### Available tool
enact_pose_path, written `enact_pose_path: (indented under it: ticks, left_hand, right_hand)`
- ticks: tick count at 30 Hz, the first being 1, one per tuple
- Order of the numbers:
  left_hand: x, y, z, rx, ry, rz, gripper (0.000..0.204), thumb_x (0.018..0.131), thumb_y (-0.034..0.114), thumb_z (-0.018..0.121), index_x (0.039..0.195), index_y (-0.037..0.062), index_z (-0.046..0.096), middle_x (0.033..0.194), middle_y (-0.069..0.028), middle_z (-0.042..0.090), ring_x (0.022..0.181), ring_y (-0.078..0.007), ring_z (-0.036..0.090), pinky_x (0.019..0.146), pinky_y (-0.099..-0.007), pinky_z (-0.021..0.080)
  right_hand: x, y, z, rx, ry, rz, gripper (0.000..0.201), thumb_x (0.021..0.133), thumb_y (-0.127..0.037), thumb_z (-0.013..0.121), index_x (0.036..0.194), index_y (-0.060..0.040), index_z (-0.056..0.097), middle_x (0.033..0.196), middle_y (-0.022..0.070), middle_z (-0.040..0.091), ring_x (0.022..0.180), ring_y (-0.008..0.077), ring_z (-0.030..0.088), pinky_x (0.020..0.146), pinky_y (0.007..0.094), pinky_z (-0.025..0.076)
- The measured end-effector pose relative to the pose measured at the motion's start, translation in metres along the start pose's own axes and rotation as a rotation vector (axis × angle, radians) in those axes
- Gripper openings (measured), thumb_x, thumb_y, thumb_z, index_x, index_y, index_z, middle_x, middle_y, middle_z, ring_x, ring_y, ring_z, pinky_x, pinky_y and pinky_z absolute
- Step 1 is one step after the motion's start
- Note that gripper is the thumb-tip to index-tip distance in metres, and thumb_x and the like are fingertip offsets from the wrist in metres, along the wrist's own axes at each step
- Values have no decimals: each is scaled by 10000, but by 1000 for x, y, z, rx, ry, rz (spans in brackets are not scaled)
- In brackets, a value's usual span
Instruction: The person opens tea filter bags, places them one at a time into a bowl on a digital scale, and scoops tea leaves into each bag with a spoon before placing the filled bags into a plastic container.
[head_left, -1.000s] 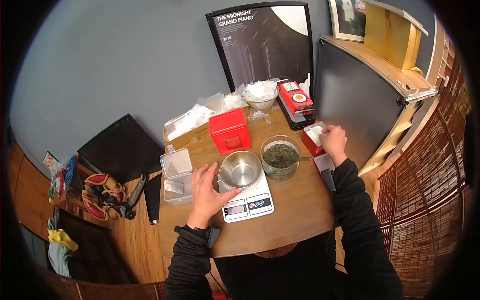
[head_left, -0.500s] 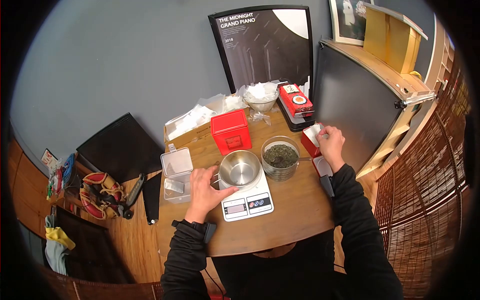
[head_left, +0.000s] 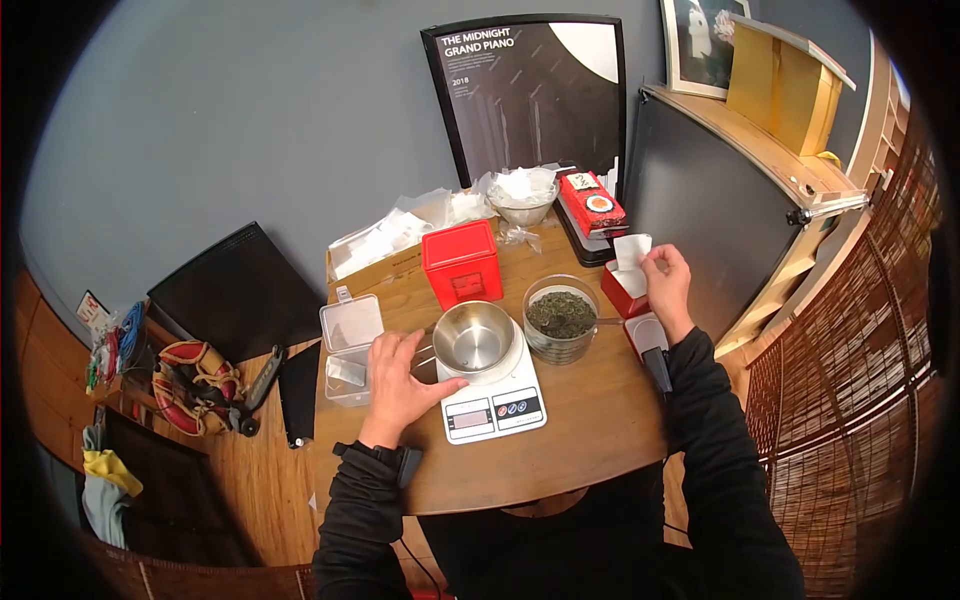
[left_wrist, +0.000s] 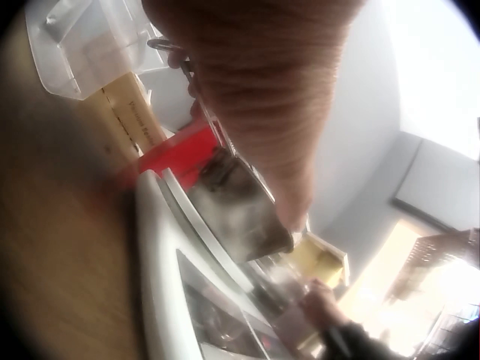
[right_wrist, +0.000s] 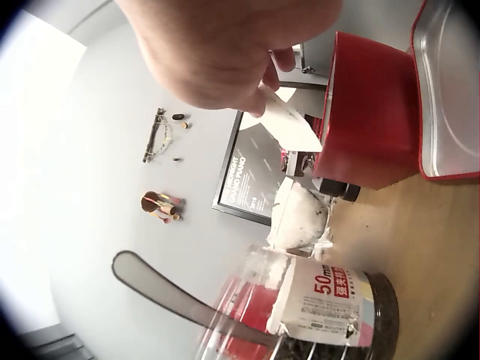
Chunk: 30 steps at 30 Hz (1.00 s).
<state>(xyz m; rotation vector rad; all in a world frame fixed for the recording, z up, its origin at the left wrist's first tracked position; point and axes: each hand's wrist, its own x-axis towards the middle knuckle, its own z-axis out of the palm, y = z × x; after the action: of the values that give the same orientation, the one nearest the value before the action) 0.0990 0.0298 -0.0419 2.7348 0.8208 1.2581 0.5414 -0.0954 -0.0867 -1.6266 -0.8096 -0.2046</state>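
My left hand (head_left: pixel 396 382) holds a small stainless steel cup (head_left: pixel 472 338) on the white digital scale (head_left: pixel 520 410), thumb along the cup's rim and fingers by its handle. In the left wrist view the thumb lies against the metal wall. My right hand (head_left: pixel 668 285) pinches a thin white paper tea bag (right_wrist: pixel 289 126) between thumb and fingers, above an open red tin (right_wrist: pixel 379 112). More white paper lies in that tin. Between the hands stands a clear jar (head_left: pixel 563 345) of dried green leaves, with a spoon handle (right_wrist: pixel 150 281) sticking out.
A closed red tin (head_left: pixel 462 268) stands behind the scale. At left lies an open plastic box (head_left: pixel 347 395) with a small packet inside. Along the back are white packets, a bowl (head_left: pixel 525 210) of white bags and a red package (head_left: pixel 592 205) on a black stand.
The right hand has lifted the white tea bag up out of the red tin. The steel cup has shifted slightly left on the scale along with the left hand.
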Motion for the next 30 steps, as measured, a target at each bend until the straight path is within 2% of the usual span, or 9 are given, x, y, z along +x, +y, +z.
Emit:
enact_pose_path:
  ticks: [2,6,8,12,17,22,25,27,30]
  left_hand:
    - [-1,2,-2,-17,14,0,814,513,433,968,1152,14,686,1068,-145,612,1048,-351,565,927,-465,464]
    - [-5,7,-5,-60,37,-3,833,528,410,971,1182,-3,661,1147,-171,612,1136,-385,551,982,-489,453]
    - [-7,10,-8,-59,44,2,837,542,405,968,1201,-1,651,1162,-171,608,1142,-385,547,980,-490,453]
    - [-9,13,-9,-59,61,9,854,581,385,962,1262,6,614,1204,-175,596,1159,-386,538,987,-492,450]
    - [-15,17,-12,-82,45,-29,860,578,299,964,1291,-6,593,1270,-207,588,1213,-412,534,1036,-500,447]
    - [-18,21,-16,-84,64,-17,863,583,300,963,1298,-7,589,1262,-207,590,1201,-407,540,1028,-494,449]
    - [-17,29,-21,-106,104,-5,857,594,296,959,1303,-10,587,1264,-204,590,1204,-399,539,1025,-482,449]
    - [-15,38,-26,-136,152,28,848,590,290,962,1294,2,588,1239,-185,602,1167,-389,556,991,-488,465]
    - [-9,60,-33,-217,156,17,803,598,249,959,1272,-5,604,1204,-179,633,1109,-381,594,958,-469,491]
  right_hand:
    - [1,-11,-3,129,-44,19,130,864,-85,762,852,-40,640,806,60,659,738,130,613,668,297,484]
    - [0,-27,-10,134,-73,101,141,893,-86,754,860,-30,629,758,0,624,717,55,553,651,247,455]
    - [1,-21,-8,254,-25,12,114,924,-55,718,880,-44,613,752,-49,588,680,29,504,615,213,415]
    - [0,-9,-10,292,-102,148,83,935,-63,714,966,-23,648,801,-37,630,710,40,545,632,213,437]
    - [-1,-17,-15,500,-76,337,245,964,-54,669,1189,38,638,892,17,688,760,79,592,701,233,482]
    - [-9,-36,-29,637,-100,276,271,963,-27,661,1217,39,597,893,31,694,757,87,599,702,238,489]
    - [-20,-72,-50,655,-130,211,304,951,18,653,1238,40,558,890,44,704,746,94,613,687,240,491]
    - [-38,-104,-67,652,-230,106,301,941,38,656,1226,39,560,888,48,712,741,97,630,692,248,506]
    - [-73,-145,-87,597,-389,96,327,911,31,705,1210,19,571,896,47,722,792,118,678,727,262,530]
